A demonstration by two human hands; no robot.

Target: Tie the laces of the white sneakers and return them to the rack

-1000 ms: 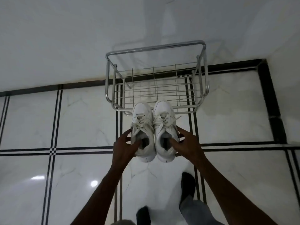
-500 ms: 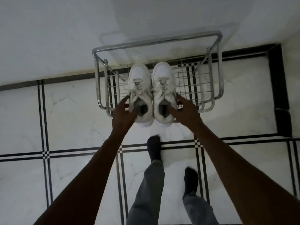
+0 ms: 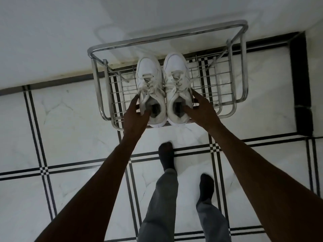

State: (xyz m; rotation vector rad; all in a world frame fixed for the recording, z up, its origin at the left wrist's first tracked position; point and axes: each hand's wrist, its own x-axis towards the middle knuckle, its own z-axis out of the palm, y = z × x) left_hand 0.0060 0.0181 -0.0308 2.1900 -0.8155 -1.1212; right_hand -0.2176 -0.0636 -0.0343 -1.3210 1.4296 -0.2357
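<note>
Two white sneakers stand side by side on the chrome wire rack (image 3: 236,100), toes toward the wall, laces tied in bows. My left hand (image 3: 135,117) grips the collar of the left sneaker (image 3: 150,79), thumb inside the opening. The right sneaker (image 3: 177,74) is held the same way by my right hand (image 3: 201,110), fingers along its outer side. Both heels sit at the rack's front rail.
The rack stands against a white wall (image 3: 52,41) on a white marble floor (image 3: 70,123) with black inlay lines. A dark skirting corner (image 3: 300,75) lies to the right. My legs in grey trousers and dark socks (image 3: 167,156) stand just in front of the rack.
Over the last second I carried the pair forward from above the floor onto the rack. In the last half second the view came closer and the sneakers slid slightly deeper.
</note>
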